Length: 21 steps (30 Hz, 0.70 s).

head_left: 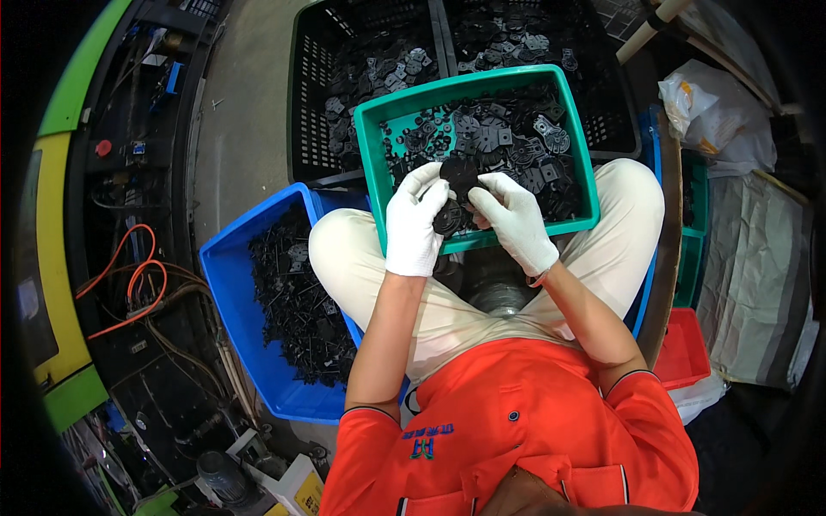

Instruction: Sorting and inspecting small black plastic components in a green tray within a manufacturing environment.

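My left hand (415, 225), in a white glove, is closed on the edge of a black moulded part (460, 174) with a round, flat shape. From the other side my right hand (514, 222), gloved too, pinches the same part between thumb and fingers. Both hands are over the near edge of a green bin (482, 79) that rests on my lap. Loose black and dark grey parts (490, 138) fill much of that bin, some flat with holes, others small and round. Below the held part, more black pieces lie partly hidden by my hands.
Two black slotted crates (311, 103) with similar parts stand beyond the bin. A blue bin (249, 344) of thin black scraps leans at my left, near a machine with orange hoses (153, 262). At right are a red tray (682, 348), a cardboard edge and a plastic bag (723, 112).
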### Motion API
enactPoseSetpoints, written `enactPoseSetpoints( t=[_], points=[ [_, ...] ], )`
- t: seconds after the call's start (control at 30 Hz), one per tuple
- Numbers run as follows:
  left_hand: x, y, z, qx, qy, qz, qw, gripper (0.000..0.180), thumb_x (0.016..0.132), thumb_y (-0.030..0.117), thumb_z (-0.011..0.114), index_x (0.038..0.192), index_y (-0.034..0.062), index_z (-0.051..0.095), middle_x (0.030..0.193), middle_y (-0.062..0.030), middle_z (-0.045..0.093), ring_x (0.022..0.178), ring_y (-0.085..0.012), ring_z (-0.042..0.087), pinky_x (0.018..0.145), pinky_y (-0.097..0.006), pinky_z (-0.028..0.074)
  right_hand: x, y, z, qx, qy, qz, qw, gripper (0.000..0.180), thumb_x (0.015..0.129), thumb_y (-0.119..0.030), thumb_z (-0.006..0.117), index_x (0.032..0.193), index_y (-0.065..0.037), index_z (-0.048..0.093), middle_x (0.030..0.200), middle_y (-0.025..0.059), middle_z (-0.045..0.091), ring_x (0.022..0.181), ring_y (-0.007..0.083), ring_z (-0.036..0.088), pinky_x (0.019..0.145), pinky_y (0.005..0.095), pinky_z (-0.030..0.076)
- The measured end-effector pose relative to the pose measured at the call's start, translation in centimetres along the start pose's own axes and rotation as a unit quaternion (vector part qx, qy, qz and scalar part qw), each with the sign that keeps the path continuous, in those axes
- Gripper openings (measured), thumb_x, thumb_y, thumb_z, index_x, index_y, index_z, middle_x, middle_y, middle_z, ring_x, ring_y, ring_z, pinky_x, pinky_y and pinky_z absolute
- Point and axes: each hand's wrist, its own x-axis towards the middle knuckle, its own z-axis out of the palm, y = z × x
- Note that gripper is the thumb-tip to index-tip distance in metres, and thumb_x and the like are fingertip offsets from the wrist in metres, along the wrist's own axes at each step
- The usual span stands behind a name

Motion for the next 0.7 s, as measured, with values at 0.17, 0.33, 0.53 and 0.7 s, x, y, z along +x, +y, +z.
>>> enactPoseSetpoints(
  t=[0.17, 0.33, 0.53, 0.7],
  points=[
    [0.4, -0.4, -0.7, -0.054, -0.016, 0.006, 0.998, 0.039, 0.083, 0.0, 0.055, 0.12, -0.005, 0.044, 0.107, -0.0116, 0.055, 0.089, -0.0146, 0.056, 0.08, -0.027, 0.049, 0.4, 0.3, -0.8, 0.007, 0.024, -0.005, 1.0, 0.023, 0.087, -0.016, 0.057, 0.102, 0.002, 0.056, 0.075, 0.0032, 0.06, 0.063, 0.0062, 0.054, 0.055, 0.0208, 0.044],
    [0.5, -0.6, -1.3, -0.112, -0.036, 0.002, 0.993, 0.054, 0.077, -0.01, 0.046, 0.129, -0.0092, 0.032, 0.123, -0.0215, 0.045, 0.106, -0.0267, 0.051, 0.095, -0.034, 0.042, 1.7, -0.2, -2.9, 0.065, 0.082, -0.017, 0.994, 0.027, 0.086, -0.016, 0.058, 0.105, 0.002, 0.056, 0.08, 0.007, 0.061, 0.063, 0.0087, 0.056, 0.057, 0.022, 0.046],
    [0.0, -0.5, -0.7, -0.087, -0.046, 0.026, 0.995, 0.049, 0.08, -0.009, 0.046, 0.127, -0.0071, 0.034, 0.127, -0.0206, 0.042, 0.11, -0.0265, 0.049, 0.094, -0.035, 0.042, 7.0, -3.0, -10.5, 0.291, 0.138, -0.09, 0.942, 0.031, 0.09, -0.023, 0.057, 0.104, 0.004, 0.053, 0.087, 0.0117, 0.061, 0.073, 0.0149, 0.059, 0.065, 0.026, 0.051],
    [-0.2, -0.8, 0.6, -0.137, -0.05, 0.046, 0.988, 0.045, 0.08, -0.01, 0.047, 0.124, -0.0038, 0.039, 0.123, -0.0168, 0.045, 0.11, -0.0229, 0.048, 0.091, -0.033, 0.042, 5.9, -2.8, -8.7, 0.16, 0.201, -0.121, 0.959, 0.034, 0.088, -0.016, 0.057, 0.113, 0.006, 0.05, 0.101, 0.0153, 0.059, 0.088, 0.0193, 0.059, 0.074, 0.0284, 0.051]
  ],
)
